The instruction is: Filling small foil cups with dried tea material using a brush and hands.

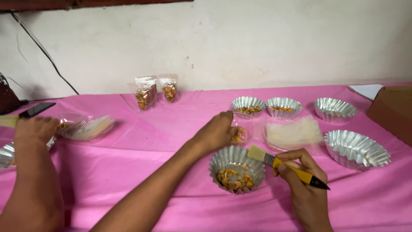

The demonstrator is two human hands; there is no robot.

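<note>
Two forearms are reaching in from the bottom edge over a pink cloth (128, 172). Nearest, the right hand (302, 189) is closing around a brush (285, 166) with a yellow handle and black tip, fingers wrapped about the handle, bristles resting just at the right rim of a fluted foil cup (236, 169). That cup is sitting on the cloth between the two hands, holding orange and pale crumbs in its bottom. Just behind it, the left hand (216, 132) is curling shut, knuckles up; its fingertips are pinching at a small clear packet (240, 135) with orange bits inside, though how firmly it is gripping I cannot tell.

Right of the packet, a stack of clear bags (294, 134) is lying flat, blurred. Further right, a large empty foil cup (356, 149) is standing by itself. Behind, three more foil cups are standing in a row: two (248, 105) (284, 106) touching, with crumbs inside, and a third (334, 108) apart to the right. A brown box (392, 111) is sitting at the right edge.

Against the white wall (257, 43), two filled pouches (146, 92) (169, 88) are standing upright, side by side.

At the far left, another person's hand (36, 129) is holding clear bags (88, 126) near a dark phone (37, 110).
</note>
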